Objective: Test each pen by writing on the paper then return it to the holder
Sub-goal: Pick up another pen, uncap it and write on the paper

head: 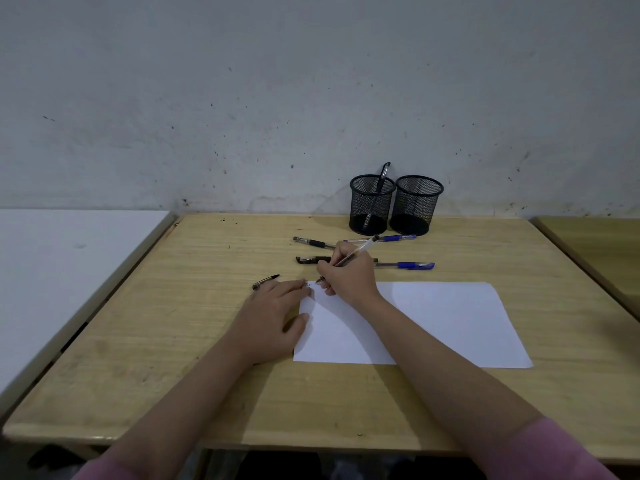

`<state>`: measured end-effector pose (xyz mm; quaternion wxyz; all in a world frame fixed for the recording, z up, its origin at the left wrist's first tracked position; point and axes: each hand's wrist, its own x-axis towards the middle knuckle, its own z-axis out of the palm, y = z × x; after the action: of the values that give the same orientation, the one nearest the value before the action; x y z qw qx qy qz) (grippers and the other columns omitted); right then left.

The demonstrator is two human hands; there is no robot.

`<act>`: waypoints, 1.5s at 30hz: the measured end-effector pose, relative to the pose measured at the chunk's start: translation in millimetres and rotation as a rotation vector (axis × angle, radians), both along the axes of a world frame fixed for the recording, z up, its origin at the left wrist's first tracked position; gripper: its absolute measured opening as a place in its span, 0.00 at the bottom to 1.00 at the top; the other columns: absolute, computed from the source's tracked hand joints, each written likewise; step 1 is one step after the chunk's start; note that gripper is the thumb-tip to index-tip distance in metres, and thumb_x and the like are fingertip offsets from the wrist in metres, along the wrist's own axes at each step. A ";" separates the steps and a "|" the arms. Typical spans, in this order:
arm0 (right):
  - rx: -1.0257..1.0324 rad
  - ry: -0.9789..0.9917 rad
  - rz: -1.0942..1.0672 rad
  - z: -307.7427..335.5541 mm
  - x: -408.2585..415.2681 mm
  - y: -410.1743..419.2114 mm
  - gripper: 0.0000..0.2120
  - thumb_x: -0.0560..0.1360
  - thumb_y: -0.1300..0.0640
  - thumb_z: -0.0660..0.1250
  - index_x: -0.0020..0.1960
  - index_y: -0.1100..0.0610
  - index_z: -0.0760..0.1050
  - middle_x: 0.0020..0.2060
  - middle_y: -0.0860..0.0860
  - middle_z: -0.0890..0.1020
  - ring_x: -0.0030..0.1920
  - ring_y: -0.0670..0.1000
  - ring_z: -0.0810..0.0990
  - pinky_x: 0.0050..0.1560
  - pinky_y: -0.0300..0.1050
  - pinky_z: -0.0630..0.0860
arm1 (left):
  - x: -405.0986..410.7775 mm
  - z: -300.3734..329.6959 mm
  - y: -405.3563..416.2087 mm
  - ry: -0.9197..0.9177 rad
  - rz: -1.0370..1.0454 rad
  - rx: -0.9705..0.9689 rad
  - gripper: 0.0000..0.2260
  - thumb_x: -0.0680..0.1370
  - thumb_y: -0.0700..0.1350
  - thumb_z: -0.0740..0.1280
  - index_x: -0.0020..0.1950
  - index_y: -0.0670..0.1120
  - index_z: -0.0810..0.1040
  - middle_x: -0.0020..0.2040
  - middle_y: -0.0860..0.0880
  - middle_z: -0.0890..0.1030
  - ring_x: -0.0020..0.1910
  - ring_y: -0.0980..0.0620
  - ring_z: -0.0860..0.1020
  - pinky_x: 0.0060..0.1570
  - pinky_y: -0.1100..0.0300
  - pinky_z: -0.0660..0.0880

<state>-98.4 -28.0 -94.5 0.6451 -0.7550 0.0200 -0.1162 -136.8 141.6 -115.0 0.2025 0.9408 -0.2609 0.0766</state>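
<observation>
Head view: your right hand [349, 275] pinches a clear-barrelled pen [349, 258] in a writing grip, its tip down at the far left corner of the white paper [450, 320]; the barrel's long axis slants up and away to the right, with the rear end above your knuckles. The marks beside the tip are too small to read. Your left hand [273, 320] lies flat, fingers together, pressing the paper's left edge onto the tabletop [173, 341]; it hides part of that edge. A dark pen [266, 282] lies just beyond your left fingertips, angled up to the right. Behind your right hand, a black-gripped pen [313, 242] and a black object [311, 260] are partly hidden by it, so you cannot tell their full length. Two blue-capped pens [398, 238] [412, 265] lie roughly crosswise, caps to the right. Against the wall stand two black mesh holders: the left holder [371, 206] contains one pen [381, 183] leaning right; the right holder [417, 206] touches it.
</observation>
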 end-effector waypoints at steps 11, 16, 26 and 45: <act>-0.040 0.021 0.034 1.2 0.4 0.3 0.15 0.68 0.70 0.67 0.31 0.58 0.64 0.22 0.56 0.71 0.20 0.47 0.75 0.21 0.37 0.72 | -2.3 3.0 -1.1 0.020 0.011 0.001 0.27 0.70 0.59 0.52 0.67 0.51 0.69 0.70 0.54 0.68 0.67 0.50 0.65 0.67 0.47 0.63; -0.022 0.024 0.004 -0.6 1.7 1.2 0.15 0.68 0.70 0.67 0.31 0.58 0.63 0.22 0.55 0.71 0.22 0.48 0.76 0.22 0.37 0.72 | -3.2 4.5 -1.5 0.019 0.010 0.000 0.28 0.70 0.59 0.52 0.67 0.51 0.69 0.70 0.54 0.69 0.66 0.50 0.65 0.67 0.48 0.63; -0.012 0.023 0.010 -0.1 0.6 1.6 0.15 0.68 0.70 0.66 0.30 0.58 0.63 0.22 0.55 0.70 0.20 0.47 0.75 0.21 0.37 0.71 | -3.0 4.5 -1.1 0.033 0.006 -0.006 0.28 0.70 0.59 0.52 0.67 0.52 0.68 0.70 0.55 0.68 0.69 0.51 0.63 0.68 0.47 0.63; -0.009 0.031 -0.047 -1.2 3.9 1.3 0.15 0.67 0.71 0.65 0.30 0.58 0.62 0.22 0.55 0.68 0.22 0.54 0.73 0.20 0.37 0.68 | -3.4 4.2 -0.9 0.122 0.000 -0.045 0.32 0.69 0.61 0.50 0.70 0.51 0.65 0.74 0.55 0.63 0.74 0.53 0.56 0.71 0.46 0.59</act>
<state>-94.5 -26.7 -95.8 0.6384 -0.7589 0.0469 -0.1198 -140.2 140.6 -110.8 0.2392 0.9389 -0.2462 0.0251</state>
